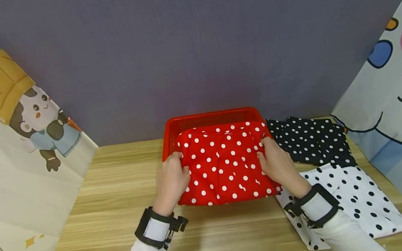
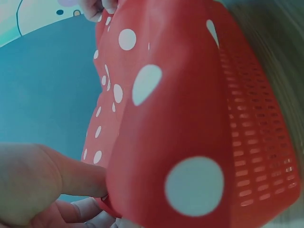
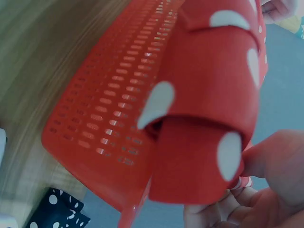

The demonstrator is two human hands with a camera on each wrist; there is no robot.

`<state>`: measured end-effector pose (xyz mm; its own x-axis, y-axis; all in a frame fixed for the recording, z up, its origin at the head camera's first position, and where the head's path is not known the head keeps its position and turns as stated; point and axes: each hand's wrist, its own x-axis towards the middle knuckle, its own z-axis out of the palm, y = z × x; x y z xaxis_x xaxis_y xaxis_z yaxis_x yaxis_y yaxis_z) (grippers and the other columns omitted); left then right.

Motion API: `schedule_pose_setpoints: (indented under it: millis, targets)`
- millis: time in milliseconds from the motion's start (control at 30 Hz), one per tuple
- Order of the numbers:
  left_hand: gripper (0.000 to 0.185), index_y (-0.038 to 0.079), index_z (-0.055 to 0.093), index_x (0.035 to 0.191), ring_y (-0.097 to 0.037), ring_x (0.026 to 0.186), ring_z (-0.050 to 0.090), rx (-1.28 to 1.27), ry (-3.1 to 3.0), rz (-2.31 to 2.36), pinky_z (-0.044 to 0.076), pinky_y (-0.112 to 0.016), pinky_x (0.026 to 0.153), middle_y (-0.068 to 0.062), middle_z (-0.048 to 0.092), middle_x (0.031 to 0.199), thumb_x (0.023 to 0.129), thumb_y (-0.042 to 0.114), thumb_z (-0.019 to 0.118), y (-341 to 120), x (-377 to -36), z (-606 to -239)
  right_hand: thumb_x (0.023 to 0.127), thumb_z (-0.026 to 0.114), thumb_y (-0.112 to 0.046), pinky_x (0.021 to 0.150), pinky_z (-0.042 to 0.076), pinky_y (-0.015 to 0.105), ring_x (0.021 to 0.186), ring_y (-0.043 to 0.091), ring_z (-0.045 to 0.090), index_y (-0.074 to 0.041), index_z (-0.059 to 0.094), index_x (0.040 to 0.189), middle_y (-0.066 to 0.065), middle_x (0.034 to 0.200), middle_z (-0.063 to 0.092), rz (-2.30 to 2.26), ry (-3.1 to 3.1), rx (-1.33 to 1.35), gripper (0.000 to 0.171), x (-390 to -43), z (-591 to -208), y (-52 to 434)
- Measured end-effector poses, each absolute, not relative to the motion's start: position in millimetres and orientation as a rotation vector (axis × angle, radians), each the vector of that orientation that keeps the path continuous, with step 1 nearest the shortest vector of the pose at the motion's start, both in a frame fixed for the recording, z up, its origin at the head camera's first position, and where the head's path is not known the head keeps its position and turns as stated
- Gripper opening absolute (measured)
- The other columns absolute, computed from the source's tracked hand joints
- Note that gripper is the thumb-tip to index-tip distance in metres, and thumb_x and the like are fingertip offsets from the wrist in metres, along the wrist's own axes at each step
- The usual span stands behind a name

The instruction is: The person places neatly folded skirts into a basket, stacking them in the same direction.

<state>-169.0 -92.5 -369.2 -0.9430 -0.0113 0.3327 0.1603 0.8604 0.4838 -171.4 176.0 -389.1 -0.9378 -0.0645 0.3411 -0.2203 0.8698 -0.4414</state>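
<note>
Wrist cuffs and white sleeves sit lowest in the head view, and from them both hands run up to the folded red polka-dot cloth point(image 1: 224, 163) at frame centre. Its left edge is gripped by the left hand point(image 1: 172, 182), fingers curled round the fold; its right edge is gripped the same way by the right hand point(image 1: 278, 166). So neither hand is released, both are clamped on fabric.

The bundle is held over the near rim of the red basket point(image 1: 209, 120), partly above it (whether it already rests inside can't be told from here). Judging by that, the step in hand looks like lowering the folded cloth into the basket; the next move would call for keeping the fold tidy while it's set down flat, then letting go.

Further out, right of centre, a black dotted cloth point(image 1: 310, 137) and a white dotted cloth point(image 1: 353, 202) lie on the wooden table point(image 1: 118, 198).

Only the wrist views show the basket's slotted wall point(image 3: 104, 128) pressed close against the cloth point(image 2: 156, 118), and the thumb point(image 2: 71, 175) tucked under the fold. The other two cloths are laid out whole only in the head view.
</note>
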Motion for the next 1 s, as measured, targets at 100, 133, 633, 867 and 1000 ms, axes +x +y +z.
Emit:
schedule_pose_setpoints:
  millis: [100, 133, 633, 867, 1000]
  targets:
    - [0.034, -0.003, 0.061, 0.108, -0.028, 0.077, 0.063, -0.111, -2.719, -0.758, 0.054, -0.042, 0.064, -0.017, 0.066, 0.099, 0.076, 0.008, 0.069, -93, -176, -367, 0.085, 0.059, -0.007, 0.065, 0.053, 0.049, 0.079, 0.033, 0.060, 0.007, 0.044, 0.109, 0.022, 0.096, 0.055, 0.688, -2.726, 0.218, 0.031, -179, -387, 176]
    - [0.034, -0.003, 0.061, 0.107, -0.028, 0.078, 0.063, -0.106, -2.725, -0.761, 0.054, -0.042, 0.064, -0.017, 0.066, 0.099, 0.077, 0.009, 0.069, -93, -179, -366, 0.085, 0.059, -0.007, 0.065, 0.053, 0.049, 0.078, 0.033, 0.060, 0.007, 0.044, 0.108, 0.022, 0.095, 0.055, 0.684, -2.723, 0.223, 0.031, -182, -386, 176]
    - [0.022, 0.003, 0.060, 0.100, -0.027, 0.068, 0.060, -0.058, -2.839, -0.732, 0.048, -0.038, 0.053, -0.013, 0.063, 0.082, 0.079, 0.010, 0.059, -93, -223, -354, 0.087, 0.056, -0.009, 0.068, 0.053, 0.047, 0.082, 0.035, 0.061, 0.008, 0.042, 0.115, 0.025, 0.098, 0.054, 0.666, -2.810, 0.195, 0.035, -227, -369, 175]
    - [0.010, 0.005, 0.056, 0.087, -0.028, 0.068, 0.060, 0.009, -2.904, -0.706, 0.047, -0.037, 0.052, -0.011, 0.062, 0.078, 0.079, 0.011, 0.059, -88, -243, -346, 0.088, 0.054, -0.011, 0.074, 0.052, 0.049, 0.088, 0.038, 0.060, 0.008, 0.040, 0.118, 0.026, 0.103, 0.054, 0.633, -2.880, 0.130, 0.037, -247, -366, 174]
    - [0.011, 0.006, 0.055, 0.085, -0.028, 0.071, 0.061, 0.044, -2.947, -0.665, 0.048, -0.038, 0.056, -0.010, 0.061, 0.077, 0.078, 0.013, 0.060, -84, -252, -344, 0.089, 0.052, -0.012, 0.074, 0.052, 0.048, 0.088, 0.038, 0.059, 0.007, 0.041, 0.117, 0.025, 0.101, 0.054, 0.608, -2.920, 0.109, 0.035, -255, -364, 175]
